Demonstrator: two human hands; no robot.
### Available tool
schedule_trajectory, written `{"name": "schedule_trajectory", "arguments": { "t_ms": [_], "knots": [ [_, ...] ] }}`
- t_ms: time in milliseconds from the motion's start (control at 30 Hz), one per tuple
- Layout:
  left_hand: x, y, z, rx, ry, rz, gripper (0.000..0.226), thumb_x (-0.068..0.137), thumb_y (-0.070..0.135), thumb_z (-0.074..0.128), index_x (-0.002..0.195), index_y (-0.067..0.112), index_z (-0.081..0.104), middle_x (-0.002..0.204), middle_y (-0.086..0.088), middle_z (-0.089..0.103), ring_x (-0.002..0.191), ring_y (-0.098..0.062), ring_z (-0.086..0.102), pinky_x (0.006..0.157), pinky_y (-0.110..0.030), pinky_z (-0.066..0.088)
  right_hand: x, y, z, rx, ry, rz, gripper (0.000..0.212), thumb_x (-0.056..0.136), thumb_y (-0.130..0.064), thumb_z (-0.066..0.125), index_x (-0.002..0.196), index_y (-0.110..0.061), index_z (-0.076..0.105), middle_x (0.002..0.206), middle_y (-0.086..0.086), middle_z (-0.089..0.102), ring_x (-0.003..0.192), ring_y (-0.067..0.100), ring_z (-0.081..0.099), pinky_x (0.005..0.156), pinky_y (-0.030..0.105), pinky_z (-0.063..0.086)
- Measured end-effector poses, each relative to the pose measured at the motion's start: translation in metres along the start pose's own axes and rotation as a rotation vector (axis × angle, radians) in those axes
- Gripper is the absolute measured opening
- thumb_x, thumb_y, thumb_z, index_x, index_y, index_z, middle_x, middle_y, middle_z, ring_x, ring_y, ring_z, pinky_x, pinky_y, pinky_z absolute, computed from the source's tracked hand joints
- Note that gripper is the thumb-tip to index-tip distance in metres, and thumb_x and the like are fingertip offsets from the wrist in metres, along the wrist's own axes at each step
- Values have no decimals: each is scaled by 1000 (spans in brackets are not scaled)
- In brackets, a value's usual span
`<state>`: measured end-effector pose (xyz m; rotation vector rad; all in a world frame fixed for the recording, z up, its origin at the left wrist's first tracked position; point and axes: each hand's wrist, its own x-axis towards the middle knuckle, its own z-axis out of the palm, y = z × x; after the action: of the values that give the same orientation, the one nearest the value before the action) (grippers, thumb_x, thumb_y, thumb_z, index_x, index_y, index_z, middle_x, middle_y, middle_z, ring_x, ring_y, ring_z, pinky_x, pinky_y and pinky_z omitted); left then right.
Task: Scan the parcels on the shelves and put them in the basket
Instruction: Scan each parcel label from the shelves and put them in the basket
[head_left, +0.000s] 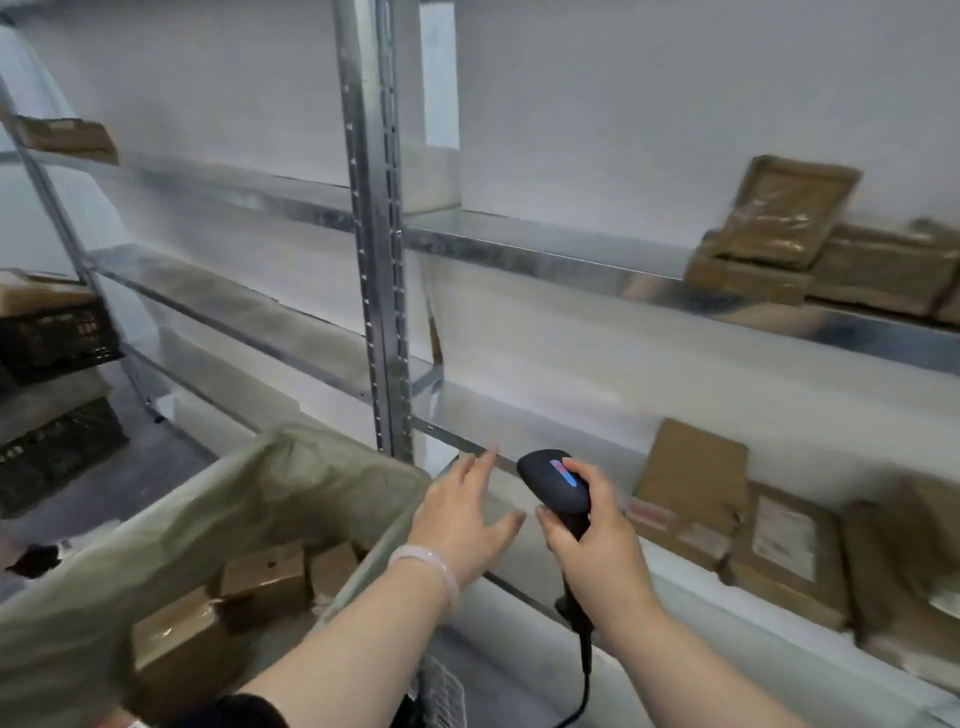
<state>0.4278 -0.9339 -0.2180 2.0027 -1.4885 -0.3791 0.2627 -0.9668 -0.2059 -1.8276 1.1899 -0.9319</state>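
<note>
A black handheld barcode scanner (558, 488) with a lit blue and red strip on its head is gripped by the right hand (597, 540), the fingers closed around its handle, and a black cable (586, 680) hangs down from the handle's base. The left hand (467, 519), a pale bead bracelet (431, 569) on its wrist, is held open with fingers spread and nothing in it, just left of the scanner, over the front edge of the lower galvanised metal shelf (524, 431). Flat brown cardboard parcels (727, 514) are seen lying and leaning on that shelf, to the right of both hands and apart from them. More brown parcels (810, 244) are stacked on the upper shelf at far right. Below the left forearm, a basket lined with an olive-green bag (249, 499) is seen, with taped brown boxes (260, 577) inside it. Black plastic crates (52, 338) stand at far left.
</note>
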Motion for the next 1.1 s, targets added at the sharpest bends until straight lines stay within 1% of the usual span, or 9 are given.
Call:
{"name": "schedule_trajectory", "arguments": {
  "t_ms": [133,200,300,433,567,800,967,1033,1100],
  "knots": [
    [-8,96,61,-13,-68,117,82,90,52,59,157,36,15,163,2,22,151,-19,16,122,-33,17,-33,33,-99,-10,170,-6,51,84,-25,71,112,-56,42,112,-20,62,96,7,62,80,24,51],
    [-19,147,95,-54,-106,163,80,89,51,61,156,33,20,157,3,33,147,-19,24,118,-30,23,-54,52,-156,-17,243,19,50,85,-26,70,110,-58,41,106,-23,63,89,1,62,73,17,48],
    [-43,225,146,-42,-168,270,79,87,49,63,154,31,25,156,3,34,143,-21,31,114,-32,31,-87,78,-242,-36,353,58,50,86,-25,68,112,-58,40,103,-24,63,87,1,62,71,20,48],
    [-74,322,205,-82,-224,402,83,85,48,64,156,30,24,161,-1,28,149,-20,23,120,-36,24,-134,112,-339,-70,495,96,47,87,-25,67,119,-49,43,101,-29,60,86,-10,58,65,10,42],
    [-108,400,254,-86,-317,486,78,90,48,62,155,29,24,159,-2,28,148,-22,23,120,-33,24,-178,139,-414,-81,628,121,50,86,-22,70,120,-46,44,108,-32,57,96,-18,53,72,4,41],
    [-141,503,320,-95,-404,639,79,90,58,57,156,35,21,164,0,22,150,-21,21,121,-33,22,-235,171,-508,-112,818,225,53,82,-30,74,113,-58,40,105,-35,58,89,-9,58,70,12,43],
    [-153,561,363,-117,-474,746,80,87,53,60,155,35,22,160,2,29,147,-17,26,120,-34,25,-256,196,-560,-169,907,289,50,85,-29,72,119,-51,42,104,-29,60,93,6,61,75,20,46],
    [-153,584,380,-106,-499,784,82,87,54,59,156,35,18,161,1,27,149,-18,21,121,-36,22,-257,203,-582,-188,944,315,49,85,-31,71,119,-51,42,102,-26,62,92,11,62,76,28,48],
    [-150,607,393,-79,-511,808,83,89,56,57,157,38,13,164,1,20,151,-17,14,122,-36,16,-255,210,-605,-199,984,322,50,85,-31,70,120,-52,41,104,-22,63,92,13,62,74,28,47]
  ]
}}
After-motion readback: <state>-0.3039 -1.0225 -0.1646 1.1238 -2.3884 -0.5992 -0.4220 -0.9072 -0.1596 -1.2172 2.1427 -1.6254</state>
